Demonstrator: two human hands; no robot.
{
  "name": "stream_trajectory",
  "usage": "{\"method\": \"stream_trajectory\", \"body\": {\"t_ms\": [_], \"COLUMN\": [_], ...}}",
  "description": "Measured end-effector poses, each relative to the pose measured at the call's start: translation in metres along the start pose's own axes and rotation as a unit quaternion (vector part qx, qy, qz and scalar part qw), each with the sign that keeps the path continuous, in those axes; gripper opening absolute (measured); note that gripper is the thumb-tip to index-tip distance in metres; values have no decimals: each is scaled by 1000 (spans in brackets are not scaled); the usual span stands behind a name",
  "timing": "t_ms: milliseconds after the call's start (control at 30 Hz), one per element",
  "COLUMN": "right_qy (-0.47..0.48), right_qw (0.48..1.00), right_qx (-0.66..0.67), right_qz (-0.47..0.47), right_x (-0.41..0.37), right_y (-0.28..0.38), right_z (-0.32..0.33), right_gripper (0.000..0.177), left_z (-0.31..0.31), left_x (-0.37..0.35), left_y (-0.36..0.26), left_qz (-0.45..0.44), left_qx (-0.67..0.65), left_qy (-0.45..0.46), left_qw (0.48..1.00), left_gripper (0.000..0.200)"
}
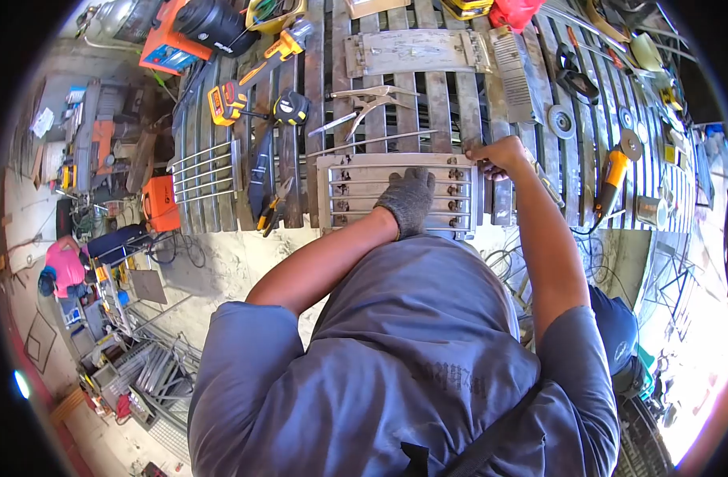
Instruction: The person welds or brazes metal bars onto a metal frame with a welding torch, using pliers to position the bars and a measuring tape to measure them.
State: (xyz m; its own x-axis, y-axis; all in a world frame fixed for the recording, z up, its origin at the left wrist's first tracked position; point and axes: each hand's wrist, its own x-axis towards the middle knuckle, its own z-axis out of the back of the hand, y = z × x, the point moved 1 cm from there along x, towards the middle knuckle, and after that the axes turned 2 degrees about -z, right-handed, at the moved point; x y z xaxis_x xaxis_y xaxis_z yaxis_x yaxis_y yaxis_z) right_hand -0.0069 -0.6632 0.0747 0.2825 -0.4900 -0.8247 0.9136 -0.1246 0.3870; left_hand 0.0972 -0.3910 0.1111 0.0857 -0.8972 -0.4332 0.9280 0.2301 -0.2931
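Note:
In front of me on the slatted bench lies a flat plate fixture (326, 191) with several parallel metal rods (362, 184) across it and small clamps at both ends. My left hand (410, 199), in a grey glove, rests on the rods with its fingers stretched over them. My right hand (499, 157), bare, is at the fixture's upper right corner, its fingers pinched together. What they hold is too small to make out. Just beyond the fixture are a long thin rod (372, 142) and locking pliers (372, 102).
The slatted bench (311, 151) also bears a rod grille (205, 173), tape measures (291, 107), pliers (275, 205), another plate fixture (416, 52), a grinding disc (562, 122) and a yellow angle grinder (616, 176). A person in pink (64, 266) is at far left; another person (614, 330) is at right.

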Motion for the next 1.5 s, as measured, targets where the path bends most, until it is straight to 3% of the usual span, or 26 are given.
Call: {"method": "stream_trajectory", "body": {"t_ms": [67,267,500,1000,1400,1500], "right_qy": [2,-5,-11,-56,-59,-62], "right_qw": [1000,1000,999,989,987,985], "right_qx": [-4,-7,-27,-140,-151,-158], "right_qz": [-7,-22,-24,0,-13,-15], "right_x": [-2,1,9,13,17,22], "right_y": [4,6,3,8,9,7], "right_z": [-1,-1,-2,5,4,5], "right_gripper": [42,41,45,54,57,60], "left_z": [-7,-20,-27,-14,-29,-14], "left_x": [2,14,14,-7,2,-4], "left_y": [1,-8,-9,5,1,-9], "left_qz": [-2,-1,18,26,39,11], "left_qx": [11,6,3,-11,-15,21], "left_qy": [-8,-25,-48,-13,-87,-44], "left_qw": [1000,1000,999,1000,995,999], "left_gripper": [105,81,74,78,52,48]}}
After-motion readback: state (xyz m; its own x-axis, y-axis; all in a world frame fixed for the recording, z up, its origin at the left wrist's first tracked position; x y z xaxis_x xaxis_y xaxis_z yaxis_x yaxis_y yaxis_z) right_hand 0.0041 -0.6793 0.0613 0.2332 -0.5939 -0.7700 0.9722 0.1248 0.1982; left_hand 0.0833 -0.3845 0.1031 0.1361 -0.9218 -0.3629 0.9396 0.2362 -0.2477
